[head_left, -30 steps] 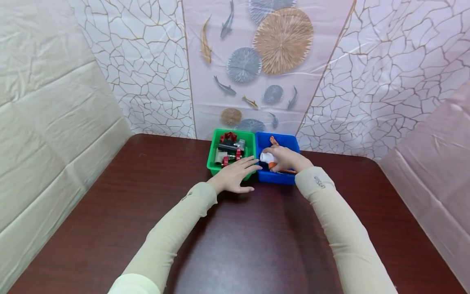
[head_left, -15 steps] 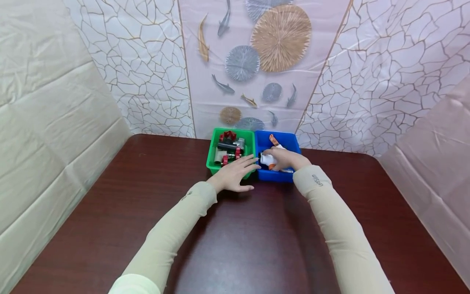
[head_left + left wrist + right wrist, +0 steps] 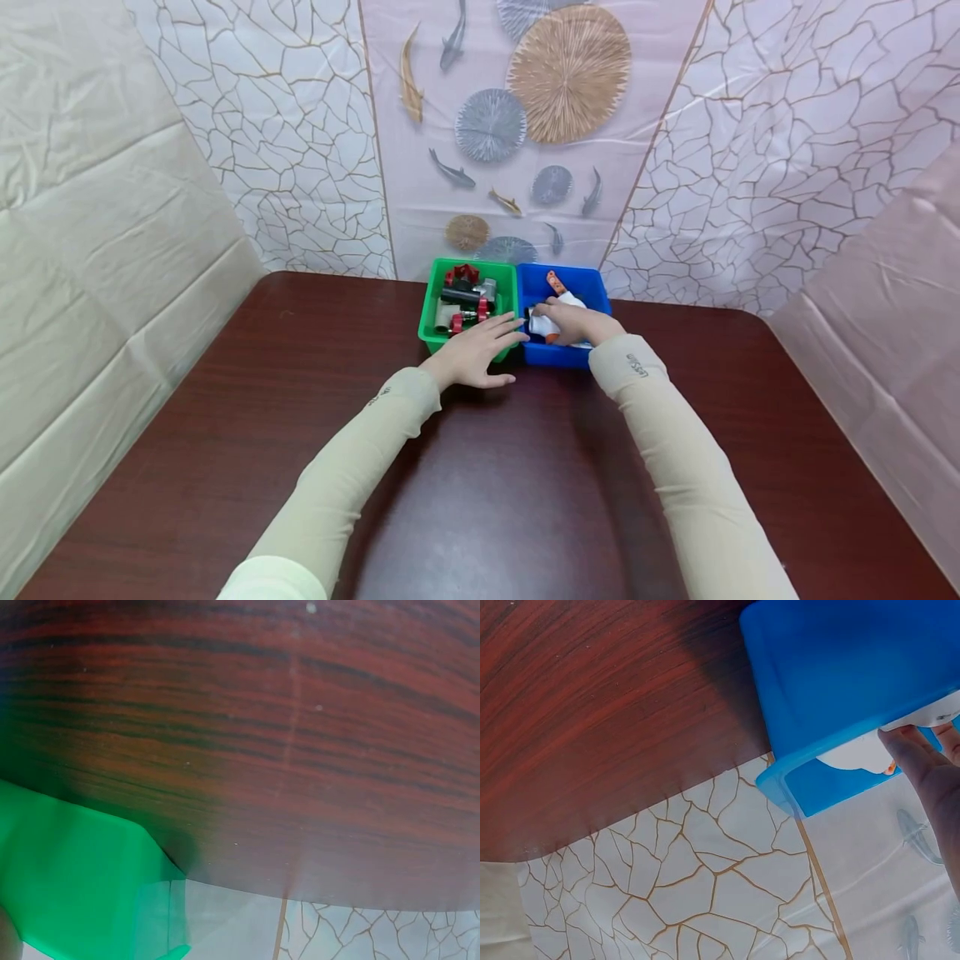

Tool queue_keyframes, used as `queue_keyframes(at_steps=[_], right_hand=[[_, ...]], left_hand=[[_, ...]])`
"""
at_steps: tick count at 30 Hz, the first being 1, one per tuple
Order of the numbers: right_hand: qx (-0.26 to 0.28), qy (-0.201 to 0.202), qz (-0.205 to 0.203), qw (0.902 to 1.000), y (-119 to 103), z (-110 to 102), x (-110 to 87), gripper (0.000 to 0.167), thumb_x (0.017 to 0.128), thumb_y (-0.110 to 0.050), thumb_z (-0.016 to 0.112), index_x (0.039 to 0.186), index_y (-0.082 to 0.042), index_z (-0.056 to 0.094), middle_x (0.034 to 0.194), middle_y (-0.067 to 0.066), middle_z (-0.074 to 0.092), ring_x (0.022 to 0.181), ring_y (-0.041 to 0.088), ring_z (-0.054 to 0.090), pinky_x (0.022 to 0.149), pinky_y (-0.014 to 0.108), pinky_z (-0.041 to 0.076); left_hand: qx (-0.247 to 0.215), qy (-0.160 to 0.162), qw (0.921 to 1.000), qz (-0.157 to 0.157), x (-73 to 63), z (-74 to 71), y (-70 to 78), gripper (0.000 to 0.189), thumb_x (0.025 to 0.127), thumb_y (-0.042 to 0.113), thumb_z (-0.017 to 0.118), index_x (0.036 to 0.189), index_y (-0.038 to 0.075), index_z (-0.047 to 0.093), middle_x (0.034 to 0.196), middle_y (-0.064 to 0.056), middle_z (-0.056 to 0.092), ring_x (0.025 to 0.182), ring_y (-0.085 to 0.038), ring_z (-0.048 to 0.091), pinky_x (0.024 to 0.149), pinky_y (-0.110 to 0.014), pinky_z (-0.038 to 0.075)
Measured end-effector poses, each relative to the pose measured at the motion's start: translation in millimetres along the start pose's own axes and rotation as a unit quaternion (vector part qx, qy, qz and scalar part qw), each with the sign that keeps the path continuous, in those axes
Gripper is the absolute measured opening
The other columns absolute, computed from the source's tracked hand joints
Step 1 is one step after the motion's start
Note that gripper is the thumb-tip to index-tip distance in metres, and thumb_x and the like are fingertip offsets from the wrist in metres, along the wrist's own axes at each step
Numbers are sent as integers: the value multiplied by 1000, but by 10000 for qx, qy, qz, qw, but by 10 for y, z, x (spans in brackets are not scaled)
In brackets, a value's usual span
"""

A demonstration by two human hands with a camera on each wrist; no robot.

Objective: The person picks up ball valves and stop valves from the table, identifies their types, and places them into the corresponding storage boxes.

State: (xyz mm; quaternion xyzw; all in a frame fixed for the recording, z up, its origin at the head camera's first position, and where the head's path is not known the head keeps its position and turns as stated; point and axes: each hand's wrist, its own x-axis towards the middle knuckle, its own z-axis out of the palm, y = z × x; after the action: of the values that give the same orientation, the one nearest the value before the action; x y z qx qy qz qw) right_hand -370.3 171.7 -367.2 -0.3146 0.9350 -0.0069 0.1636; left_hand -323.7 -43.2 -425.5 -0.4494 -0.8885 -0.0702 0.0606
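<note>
My left hand (image 3: 474,353) lies with straight, spread fingers over the front right corner of a green bin (image 3: 424,325). Its fingertips reach the edge shared with a blue bin (image 3: 555,357). Inside the blue bin, my right hand (image 3: 576,322) curls its fingers round a white plastic pipe fitting (image 3: 542,325) with an orange part below it. Another white piece (image 3: 572,298) shows behind that hand, close to an orange lever handle (image 3: 555,282). In the right wrist view, fingers (image 3: 911,750) meet white plastic at the blue rim; much of the bin's contents is hidden.
Inside the green bin lie red-handled valve parts (image 3: 462,273), a black tube (image 3: 459,296) and a beige pipe piece (image 3: 446,317). Both bins stand side by side at the back of the dark wooden table (image 3: 480,500), against a patterned backdrop (image 3: 307,150).
The right hand has shifted slightly left within the blue bin, and an orange bar by its wrist has gone from sight. The left hand keeps its place while the head view drifts a little.
</note>
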Motion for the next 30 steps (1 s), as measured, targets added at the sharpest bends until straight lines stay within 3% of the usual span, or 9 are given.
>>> queue_keyframes(at_steps=[6, 17, 30], right_hand=[[120, -22, 88, 9999, -8, 20, 11, 55, 89, -8, 63, 138, 3, 40, 140, 29, 37, 128, 42, 41, 105, 51, 38], [172, 137, 70, 9997, -6, 70, -20, 53, 90, -10, 63, 137, 4, 43, 138, 30, 38, 124, 40, 45, 103, 49, 40], [45, 355, -104, 9993, -2, 93, 15, 41, 86, -9, 67, 124, 4, 57, 128, 27, 50, 118, 39, 50, 101, 48, 43]], left_hand=[[-2, 4, 10000, -50, -9, 0, -12, 70, 89, 51, 55, 146, 15, 35, 155, -9, 26, 147, -26, 14, 118, -40, 18], [-69, 51, 10000, -11, -14, 4, 3, 70, 88, 48, 57, 145, 15, 36, 155, -9, 27, 147, -26, 14, 118, -40, 18], [96, 88, 9999, 52, 9, 45, -26, 71, 88, 51, 55, 145, 14, 36, 155, -9, 27, 146, -27, 16, 118, -39, 19]])
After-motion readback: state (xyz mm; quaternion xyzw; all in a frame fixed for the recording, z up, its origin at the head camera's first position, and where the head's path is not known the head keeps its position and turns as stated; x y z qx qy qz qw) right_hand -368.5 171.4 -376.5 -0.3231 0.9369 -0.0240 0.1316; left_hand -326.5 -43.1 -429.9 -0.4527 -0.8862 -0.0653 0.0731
